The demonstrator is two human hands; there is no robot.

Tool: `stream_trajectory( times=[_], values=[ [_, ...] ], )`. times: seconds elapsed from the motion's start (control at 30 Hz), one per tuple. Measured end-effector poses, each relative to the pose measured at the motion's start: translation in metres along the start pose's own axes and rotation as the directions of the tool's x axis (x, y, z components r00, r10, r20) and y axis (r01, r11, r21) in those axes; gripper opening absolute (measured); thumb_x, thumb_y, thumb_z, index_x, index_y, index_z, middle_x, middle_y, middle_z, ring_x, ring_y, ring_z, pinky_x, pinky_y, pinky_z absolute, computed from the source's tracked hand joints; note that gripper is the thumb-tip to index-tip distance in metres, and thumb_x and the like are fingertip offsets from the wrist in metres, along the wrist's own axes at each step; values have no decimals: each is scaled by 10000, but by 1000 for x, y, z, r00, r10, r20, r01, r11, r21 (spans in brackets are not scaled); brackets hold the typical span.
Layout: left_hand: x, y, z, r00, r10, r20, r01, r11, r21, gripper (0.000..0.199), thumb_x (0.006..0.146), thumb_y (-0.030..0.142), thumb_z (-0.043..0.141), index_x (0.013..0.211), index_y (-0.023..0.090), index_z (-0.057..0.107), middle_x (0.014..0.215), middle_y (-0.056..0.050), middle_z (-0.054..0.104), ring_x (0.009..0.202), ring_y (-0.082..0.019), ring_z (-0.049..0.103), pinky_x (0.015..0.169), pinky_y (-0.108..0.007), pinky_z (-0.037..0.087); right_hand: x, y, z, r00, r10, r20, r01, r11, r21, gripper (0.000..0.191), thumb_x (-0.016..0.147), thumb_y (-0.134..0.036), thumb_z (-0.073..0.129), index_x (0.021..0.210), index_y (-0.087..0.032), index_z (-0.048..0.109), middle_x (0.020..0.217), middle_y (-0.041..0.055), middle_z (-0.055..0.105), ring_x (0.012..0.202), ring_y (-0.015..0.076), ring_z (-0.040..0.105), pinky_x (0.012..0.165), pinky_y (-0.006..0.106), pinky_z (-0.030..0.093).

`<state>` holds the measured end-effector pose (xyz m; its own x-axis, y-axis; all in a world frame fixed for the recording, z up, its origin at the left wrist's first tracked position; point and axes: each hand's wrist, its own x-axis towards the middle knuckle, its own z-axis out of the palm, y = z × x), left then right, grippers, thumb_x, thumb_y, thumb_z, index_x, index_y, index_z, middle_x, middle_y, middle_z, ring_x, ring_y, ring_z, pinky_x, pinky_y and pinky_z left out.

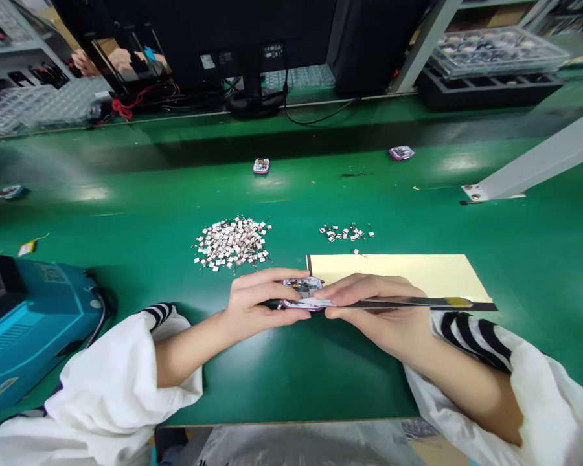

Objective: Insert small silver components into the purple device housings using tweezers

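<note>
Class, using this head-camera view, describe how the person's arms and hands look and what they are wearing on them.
The left hand and right hand are bare, with no gloves. Each forearm emerges from a loose white sleeve, the left sleeve and the right sleeve. Both sleeves show black-and-white stripes at the cuff end.

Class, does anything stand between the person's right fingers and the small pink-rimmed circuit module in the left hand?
Nothing visible does: the right fingers reach the right end of the small pink-rimmed circuit module, held in the left hand, though a thin white strip lies at their tips.
</note>
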<state>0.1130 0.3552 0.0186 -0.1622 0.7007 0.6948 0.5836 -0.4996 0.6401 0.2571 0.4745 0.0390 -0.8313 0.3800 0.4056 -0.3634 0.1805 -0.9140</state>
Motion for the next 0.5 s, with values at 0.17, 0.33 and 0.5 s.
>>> stream_trajectory(
  times=[0.17,0.33,0.5],
  values=[
    [-2,-1,1,998,-52,-16,52,998,-20,194,597,156,720,716,88,583,879,-170,657,765,-170,644,661,-227,534,0,1,-1,1000,-13,8,13,1000,-7,354,633,43,644,845,-240,644,857,-8,671,788,159,639,733,303,545],
    [-3,-2,0,998,-68,-12,68,997,-24,186,599,161,718,704,90,581,880,-169,658,759,-171,646,655,-226,534,-2,0,0,999,-34,19,35,999,-34,350,632,44,645,847,-233,645,865,-1,671,793,159,639,738,292,546],
    [-2,-1,0,999,-50,1,50,998,-33,176,600,146,716,699,81,585,880,-181,656,765,-179,645,655,-225,534,-2,0,0,998,-56,29,58,997,-59,358,634,53,641,863,-222,644,878,10,671,797,162,640,732,289,549]
  ],
)
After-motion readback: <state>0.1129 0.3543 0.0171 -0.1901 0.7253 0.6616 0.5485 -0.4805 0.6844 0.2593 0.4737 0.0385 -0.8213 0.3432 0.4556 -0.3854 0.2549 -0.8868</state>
